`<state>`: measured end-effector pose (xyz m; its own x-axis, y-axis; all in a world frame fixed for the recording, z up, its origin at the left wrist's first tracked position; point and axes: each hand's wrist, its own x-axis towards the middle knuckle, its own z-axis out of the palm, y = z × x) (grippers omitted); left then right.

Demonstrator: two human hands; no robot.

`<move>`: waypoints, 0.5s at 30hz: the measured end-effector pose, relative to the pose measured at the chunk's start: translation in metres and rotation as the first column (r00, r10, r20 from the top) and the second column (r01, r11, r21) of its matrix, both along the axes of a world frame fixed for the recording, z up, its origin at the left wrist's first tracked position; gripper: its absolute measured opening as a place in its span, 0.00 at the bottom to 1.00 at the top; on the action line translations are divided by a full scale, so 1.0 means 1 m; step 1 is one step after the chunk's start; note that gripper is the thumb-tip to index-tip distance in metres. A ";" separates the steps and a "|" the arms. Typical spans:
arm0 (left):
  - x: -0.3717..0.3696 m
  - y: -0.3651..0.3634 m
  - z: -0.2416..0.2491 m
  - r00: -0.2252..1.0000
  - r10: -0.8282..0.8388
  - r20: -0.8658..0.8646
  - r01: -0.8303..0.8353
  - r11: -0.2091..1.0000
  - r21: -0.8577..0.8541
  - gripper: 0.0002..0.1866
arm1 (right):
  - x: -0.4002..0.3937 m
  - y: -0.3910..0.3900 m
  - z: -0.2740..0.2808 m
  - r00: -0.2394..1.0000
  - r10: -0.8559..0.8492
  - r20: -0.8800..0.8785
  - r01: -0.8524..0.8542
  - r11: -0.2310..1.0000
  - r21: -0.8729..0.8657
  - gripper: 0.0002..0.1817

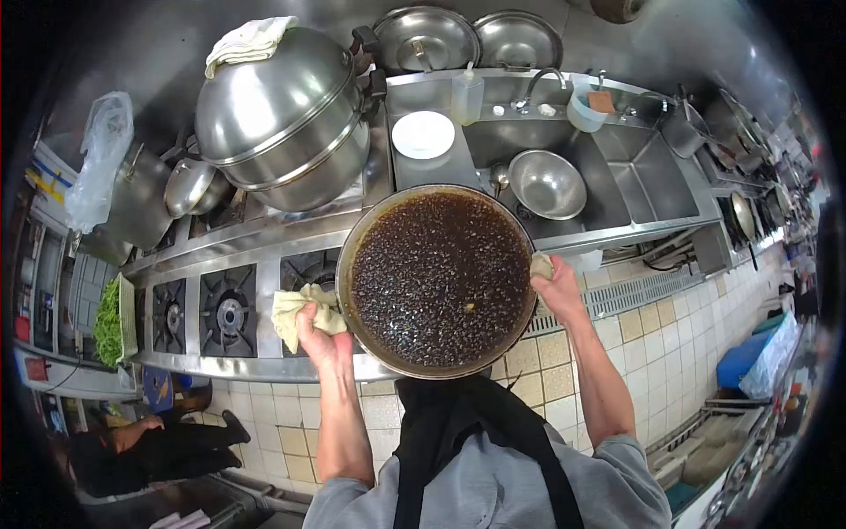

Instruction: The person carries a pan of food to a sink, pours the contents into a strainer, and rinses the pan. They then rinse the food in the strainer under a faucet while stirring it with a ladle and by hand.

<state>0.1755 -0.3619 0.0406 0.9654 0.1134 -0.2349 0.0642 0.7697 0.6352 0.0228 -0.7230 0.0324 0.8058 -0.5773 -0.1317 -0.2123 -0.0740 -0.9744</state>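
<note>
Wide round pot contains dark brown, bubble-flecked liquid; it sits before the body, between the stove and steel sink. Left hand and right hand grip opposite sides through pale cloths. Floor tiled. Pot's underside hidden; far-right clutter indistinct.

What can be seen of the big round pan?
The big round pan looks metallic, with a thin rim and stained inner wall. Dark brown, bubbly-looking liquid spreads across it. It appears roughly level, held near the stove and sink. The left hand grips it through pale cloth; the right hand likewise.
</note>
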 end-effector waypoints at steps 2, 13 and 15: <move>-0.003 -0.018 -0.002 1.000 0.024 -0.006 -0.024 1.000 0.010 0.20 | 0.004 -0.022 -0.012 1.000 0.021 -0.006 -0.021 1.000 -0.004 0.17; 0.045 -0.076 -0.047 0.999 -0.010 -0.036 0.008 0.997 -0.076 0.21 | 0.049 -0.076 -0.050 0.997 0.015 -0.070 0.001 0.977 0.215 0.18; 0.065 -0.082 -0.058 1.000 0.008 0.026 -0.008 1.000 -0.020 0.18 | 0.063 -0.085 -0.070 1.000 -0.019 -0.003 0.020 0.955 0.295 0.17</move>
<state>0.2402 -0.4444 -0.0172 0.9702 0.1166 -0.2124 0.0418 0.7829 0.6207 0.0855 -0.8076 -0.0373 0.7948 -0.5285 -0.2984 -0.2110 0.2205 -0.9523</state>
